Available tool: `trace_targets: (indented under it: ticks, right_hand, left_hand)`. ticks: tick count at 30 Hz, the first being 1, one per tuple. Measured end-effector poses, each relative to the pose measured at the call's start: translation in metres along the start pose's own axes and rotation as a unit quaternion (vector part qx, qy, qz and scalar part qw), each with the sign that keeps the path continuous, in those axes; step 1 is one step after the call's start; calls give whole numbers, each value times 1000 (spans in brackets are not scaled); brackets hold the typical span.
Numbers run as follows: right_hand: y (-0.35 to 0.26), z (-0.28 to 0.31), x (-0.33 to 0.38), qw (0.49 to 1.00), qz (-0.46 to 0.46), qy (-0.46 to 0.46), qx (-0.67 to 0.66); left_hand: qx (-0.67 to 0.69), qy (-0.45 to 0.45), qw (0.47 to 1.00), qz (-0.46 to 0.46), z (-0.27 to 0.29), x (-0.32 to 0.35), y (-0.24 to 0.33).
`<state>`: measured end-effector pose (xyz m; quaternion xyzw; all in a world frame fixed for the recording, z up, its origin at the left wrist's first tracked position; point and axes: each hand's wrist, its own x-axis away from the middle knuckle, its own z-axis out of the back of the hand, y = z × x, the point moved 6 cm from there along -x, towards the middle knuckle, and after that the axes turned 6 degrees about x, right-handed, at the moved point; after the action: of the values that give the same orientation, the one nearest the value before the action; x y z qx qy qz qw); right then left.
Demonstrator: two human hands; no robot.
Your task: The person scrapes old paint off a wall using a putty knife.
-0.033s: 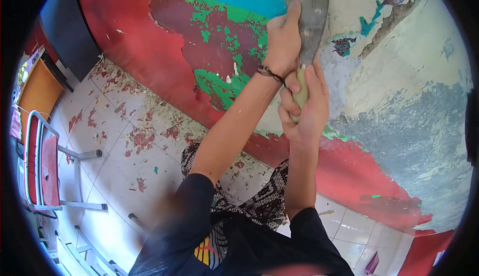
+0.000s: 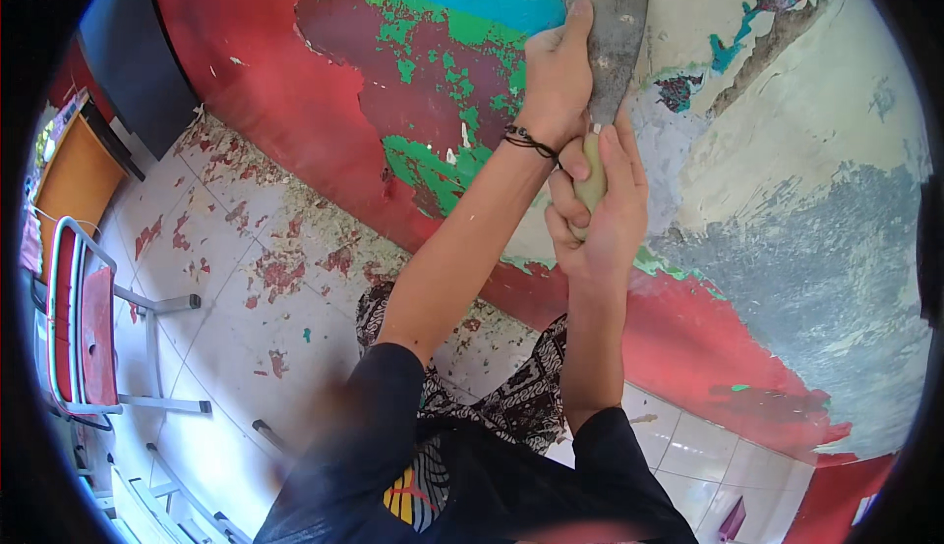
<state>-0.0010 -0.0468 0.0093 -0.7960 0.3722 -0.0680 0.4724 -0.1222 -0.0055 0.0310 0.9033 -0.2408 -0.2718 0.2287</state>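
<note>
A paint scraper (image 2: 617,53) with a broad grey metal blade and a pale yellow-green handle lies against the wall (image 2: 787,151). My right hand (image 2: 615,200) wraps around its handle. Higher up, my left hand (image 2: 558,77) grips the blade's left side, with the thumb lying on the metal. The left hand's other fingers are mostly hidden behind the blade. Around the blade, the wall shows turquoise paint to the left and bare cream plaster to the right. Lower down are patches of purple, green and red paint.
Red and pale paint flakes (image 2: 280,267) litter the tiled floor (image 2: 211,338) beside the wall. At the left stands a red chair (image 2: 96,338) with a grey metal frame. Behind it are a wooden desk (image 2: 79,185) and a dark panel (image 2: 133,53).
The scraper and both hands have shifted very slightly up the wall. My grip on it looks the same.
</note>
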Motion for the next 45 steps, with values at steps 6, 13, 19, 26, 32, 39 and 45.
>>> trace_targets:
  ticks: [6,13,19,26,32,39,45]
  right_hand:
    - [4,0,8,1000,9,-1,11]
    - [1,3,-3,1000,19,-9,3]
    - [2,-10,2,999,4,-25,-25]
    - [3,-11,4,999,-5,-22,-44]
    - [-15,-30,-17,1000,-11,-22,-8]
    - [-9,-20,-6,999,-20,-17,-37]
    - [1,-8,-2,1000,-7,-2,-21]
  left_hand:
    - [-25,-5,999,47,-3,8,-1]
    - [5,2,1000,0,-10,-9,8]
    - [6,-11,1000,18,-10,1,15]
    - [1,-12,1000,8,-4,-7,13]
    - [50,10,999,21,-31,-18,53]
    - [-30,-17,999,12,-8,-22,18]
    - [4,13,1000,21,-13,-14,16]
